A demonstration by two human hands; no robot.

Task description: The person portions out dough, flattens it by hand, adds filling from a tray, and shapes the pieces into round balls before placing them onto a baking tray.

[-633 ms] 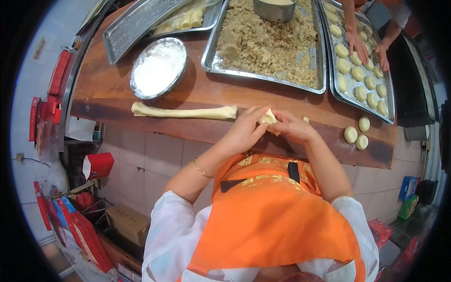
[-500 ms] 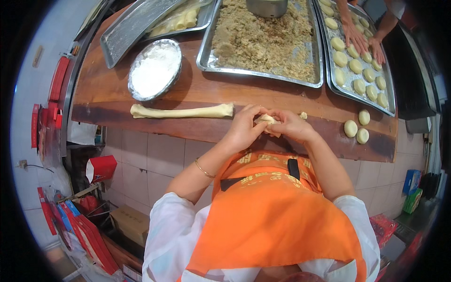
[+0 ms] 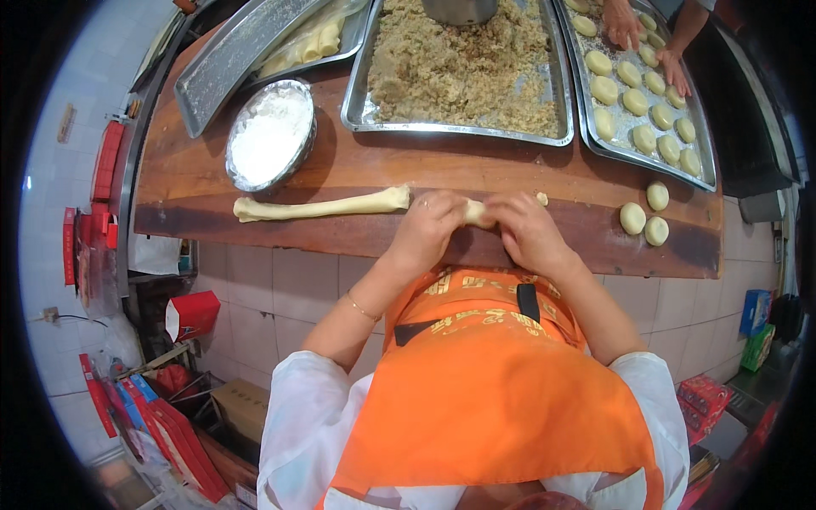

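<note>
Grasping the dough [image 3: 477,214] in left hand [image 3: 432,223] and right hand [image 3: 523,223], curled over either end! Down at the table [image 3: 357,168], just inside its front edge. Close by the roll [image 3: 323,206] leftward; touching or not, can't tell. Open wood ahead, up to the tray [image 3: 459,130]; more room rightward, past a crumb [image 3: 542,198], before the balls [image 3: 631,218].

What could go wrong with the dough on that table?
The small dough piece between the left hand and right hand might tear if pulled. The long dough roll lies close to the left hand and could get squashed. The three dough balls sit near the table edge, so one might roll off.
</note>
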